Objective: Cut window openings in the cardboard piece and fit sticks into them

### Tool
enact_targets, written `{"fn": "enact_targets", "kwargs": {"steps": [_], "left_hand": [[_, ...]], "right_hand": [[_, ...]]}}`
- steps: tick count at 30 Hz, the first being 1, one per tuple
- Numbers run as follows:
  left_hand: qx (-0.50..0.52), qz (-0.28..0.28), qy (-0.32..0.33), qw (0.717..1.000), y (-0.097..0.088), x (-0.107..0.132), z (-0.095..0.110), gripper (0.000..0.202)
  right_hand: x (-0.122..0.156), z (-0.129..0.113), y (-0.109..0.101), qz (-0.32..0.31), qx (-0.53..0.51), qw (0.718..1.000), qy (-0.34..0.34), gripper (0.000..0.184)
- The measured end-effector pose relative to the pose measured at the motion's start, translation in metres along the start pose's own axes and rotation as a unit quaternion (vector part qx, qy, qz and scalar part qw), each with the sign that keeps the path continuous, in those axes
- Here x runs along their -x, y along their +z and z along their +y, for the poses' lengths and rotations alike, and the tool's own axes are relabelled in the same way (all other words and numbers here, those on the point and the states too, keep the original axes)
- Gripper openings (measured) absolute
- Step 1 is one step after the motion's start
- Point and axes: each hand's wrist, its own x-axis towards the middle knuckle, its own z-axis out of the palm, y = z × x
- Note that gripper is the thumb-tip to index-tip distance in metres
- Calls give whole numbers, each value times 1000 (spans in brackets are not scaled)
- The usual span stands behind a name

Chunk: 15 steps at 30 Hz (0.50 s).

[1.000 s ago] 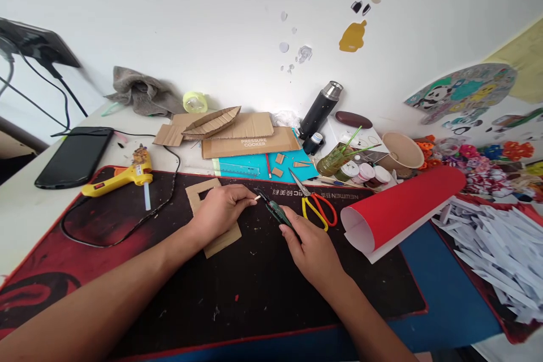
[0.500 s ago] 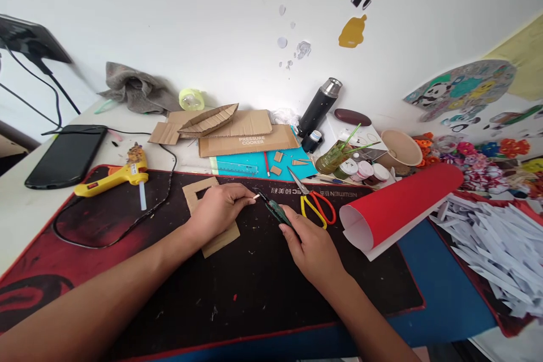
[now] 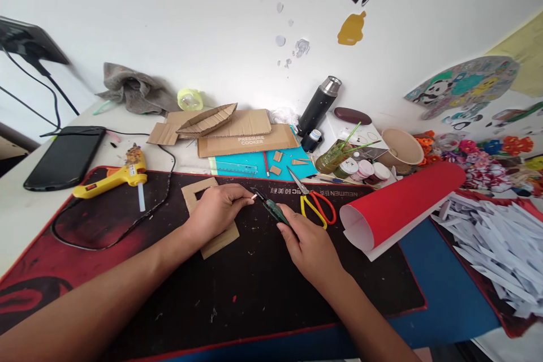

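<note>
Mat: black, flat, red-edged
Left hand: fingers pinch short pale stick
Right hand: fingers grip slim green-handled tool

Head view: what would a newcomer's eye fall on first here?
Probably the big red roll, on the right of the dark mat, left of a heap of white strips. Then the yellow glue gun at its far left corner. Between them the left hand pinches a small pale piece near the green-handled tool in the right hand.
</note>
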Motion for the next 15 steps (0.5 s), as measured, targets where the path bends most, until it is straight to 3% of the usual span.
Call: {"fn": "enact_targets", "kwargs": {"steps": [7, 15], "left_hand": [[11, -6, -18, 1000, -1, -1, -1, 18], [10, -6, 2, 1000, -2, 0, 0, 23]], "right_hand": [[4, 2, -5, -4, -2, 1000, -3, 43], [3, 2, -5, -13, -5, 1000, -5, 43]]}}
